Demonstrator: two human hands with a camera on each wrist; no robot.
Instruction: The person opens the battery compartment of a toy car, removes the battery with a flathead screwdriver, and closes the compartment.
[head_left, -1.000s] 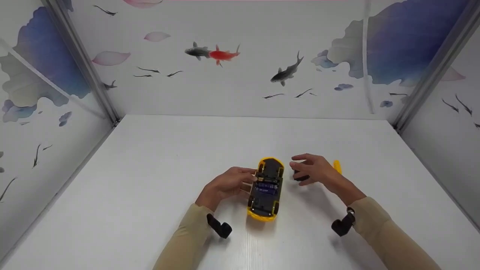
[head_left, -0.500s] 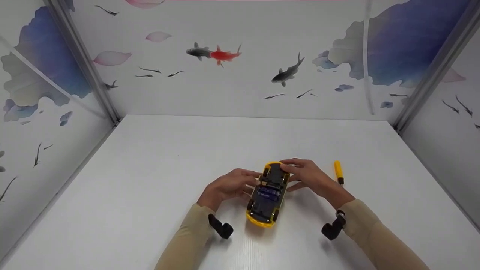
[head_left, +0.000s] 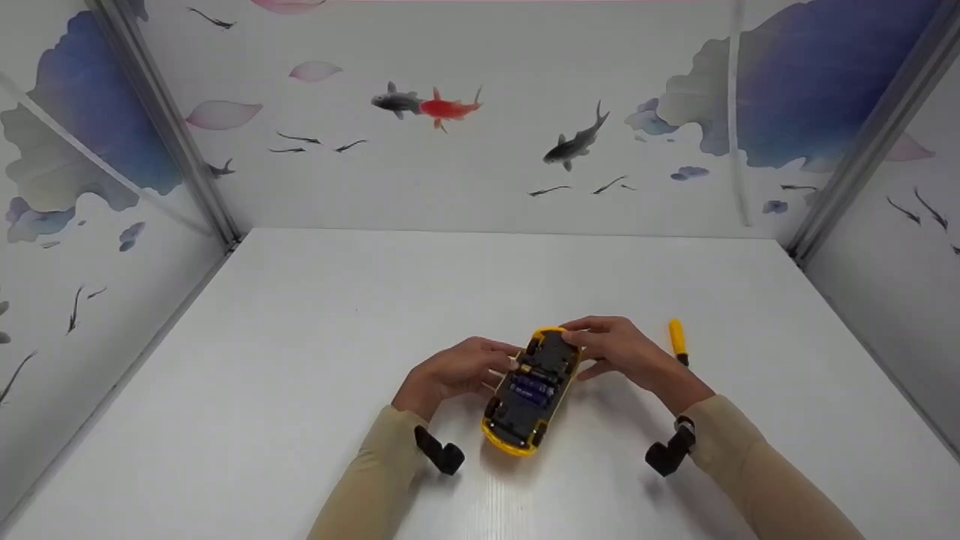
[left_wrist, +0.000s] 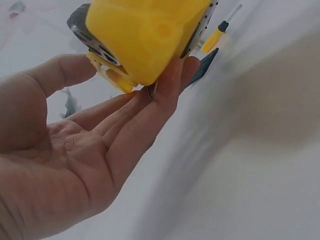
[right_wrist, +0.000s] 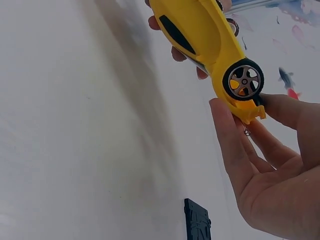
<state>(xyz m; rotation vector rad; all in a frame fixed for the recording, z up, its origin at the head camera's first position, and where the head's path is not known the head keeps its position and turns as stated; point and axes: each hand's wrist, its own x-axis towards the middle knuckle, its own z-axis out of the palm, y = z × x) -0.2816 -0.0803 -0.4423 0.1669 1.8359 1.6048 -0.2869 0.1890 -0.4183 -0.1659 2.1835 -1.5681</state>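
Observation:
A yellow toy car (head_left: pixel 529 397) is held upside down over the white table, its black underside facing up. Blue batteries (head_left: pixel 532 390) show in the uncovered compartment midway along it. My left hand (head_left: pixel 466 371) grips the car's left side, thumb at the edge and fingers beneath, as the left wrist view shows. At the far end, my right hand (head_left: pixel 615 349) pinches the car between thumb and fingers, close to a wheel (right_wrist: pixel 243 80). A small shiny metal bit (right_wrist: pixel 247 132) shows among the right fingers. The black battery cover (right_wrist: pixel 197 220) lies on the table, hidden from the head view.
A screwdriver with a yellow handle (head_left: pixel 678 341) lies on the table (head_left: pixel 322 315) just right of my right hand. White walls printed with fish and petals enclose the table at the back and both sides.
My right hand has moved left from above the battery cover and taken hold of the car's far end. The car has turned, its near end swinging left. The left hand keeps its grip.

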